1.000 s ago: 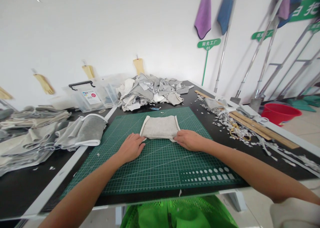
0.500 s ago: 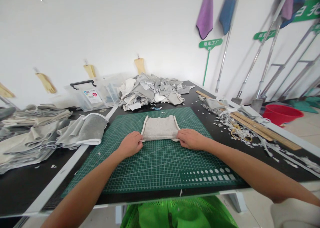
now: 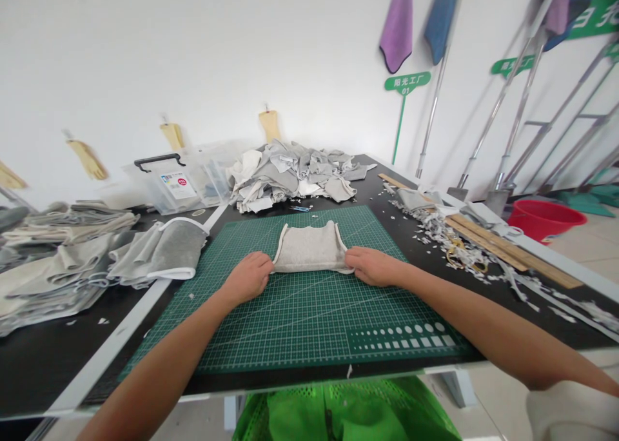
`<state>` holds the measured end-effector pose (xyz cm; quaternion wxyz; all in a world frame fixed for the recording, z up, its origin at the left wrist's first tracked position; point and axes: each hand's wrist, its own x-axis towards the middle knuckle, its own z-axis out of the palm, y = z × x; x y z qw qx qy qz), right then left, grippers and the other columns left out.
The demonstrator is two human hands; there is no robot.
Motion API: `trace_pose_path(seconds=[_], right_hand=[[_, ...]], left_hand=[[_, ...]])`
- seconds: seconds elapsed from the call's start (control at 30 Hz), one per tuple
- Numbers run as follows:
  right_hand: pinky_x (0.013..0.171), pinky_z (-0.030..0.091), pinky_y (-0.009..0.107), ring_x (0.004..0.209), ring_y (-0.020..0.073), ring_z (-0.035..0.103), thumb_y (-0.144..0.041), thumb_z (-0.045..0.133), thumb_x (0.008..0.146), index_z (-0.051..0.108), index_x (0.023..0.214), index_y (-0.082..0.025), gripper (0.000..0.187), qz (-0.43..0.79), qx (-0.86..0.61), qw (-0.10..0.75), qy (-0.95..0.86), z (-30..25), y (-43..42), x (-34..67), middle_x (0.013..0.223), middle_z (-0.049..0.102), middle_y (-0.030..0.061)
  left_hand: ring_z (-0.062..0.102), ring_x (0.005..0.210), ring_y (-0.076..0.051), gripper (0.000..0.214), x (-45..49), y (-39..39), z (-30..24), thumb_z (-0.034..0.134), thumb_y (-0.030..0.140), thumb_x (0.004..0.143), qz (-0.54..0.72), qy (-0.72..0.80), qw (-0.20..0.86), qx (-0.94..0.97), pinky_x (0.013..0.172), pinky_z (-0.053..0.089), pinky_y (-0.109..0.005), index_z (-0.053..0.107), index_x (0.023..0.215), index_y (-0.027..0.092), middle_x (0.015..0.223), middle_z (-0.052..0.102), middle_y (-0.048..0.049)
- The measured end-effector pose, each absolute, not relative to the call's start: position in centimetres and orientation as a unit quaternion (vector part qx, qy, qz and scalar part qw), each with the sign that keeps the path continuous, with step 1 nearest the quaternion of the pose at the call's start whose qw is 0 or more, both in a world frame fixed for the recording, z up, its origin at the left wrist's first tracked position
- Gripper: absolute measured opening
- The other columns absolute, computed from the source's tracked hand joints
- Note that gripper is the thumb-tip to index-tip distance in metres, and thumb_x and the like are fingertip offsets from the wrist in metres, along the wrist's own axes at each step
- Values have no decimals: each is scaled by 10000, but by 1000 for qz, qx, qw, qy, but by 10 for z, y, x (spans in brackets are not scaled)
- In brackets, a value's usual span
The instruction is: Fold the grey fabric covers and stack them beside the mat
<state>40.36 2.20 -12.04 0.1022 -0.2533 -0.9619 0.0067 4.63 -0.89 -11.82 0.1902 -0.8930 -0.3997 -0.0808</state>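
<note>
Your left hand [image 3: 249, 276] and right hand [image 3: 374, 267] each keep a pinching grip at a near corner of the cloth [image 3: 312, 249], centred over the mat [image 3: 290, 325]. It looks spread out, though its sides aren't flat yet. It's pale grey, roughly rectangular, with lighter side edges curling up. Beyond, scraps [image 3: 290, 173] lie heaped.

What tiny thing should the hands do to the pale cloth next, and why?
Maybe smooth the far edge of the cloth: it looks wavy, while the near edge, with its corners held by the left hand and right hand, looks fairly straight.
</note>
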Motion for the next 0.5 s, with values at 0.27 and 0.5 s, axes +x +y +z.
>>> trace_pose_path(seconds=[0.27, 0.5], right_hand=[[772, 353, 310, 846, 185, 468, -96, 442, 808, 568, 816, -168, 146, -70, -241, 94, -963, -120, 29, 410, 896, 567, 69], [755, 328, 337, 920, 216, 449, -138, 484, 813, 590, 855, -177, 121, -179, -238, 64, -952, -109, 27, 413, 1099, 531, 85]], left_hand=[[486, 889, -203, 112, 37, -10, -115, 461, 137, 844, -80, -338, 281, -894, 780, 401, -357, 567, 820, 160, 888, 549, -74], [499, 883, -195, 105, 36, -20, -99, 468, 165, 866, -20, -253, 351, -901, 778, 388, -359, 569, 837, 171, 901, 566, -74]])
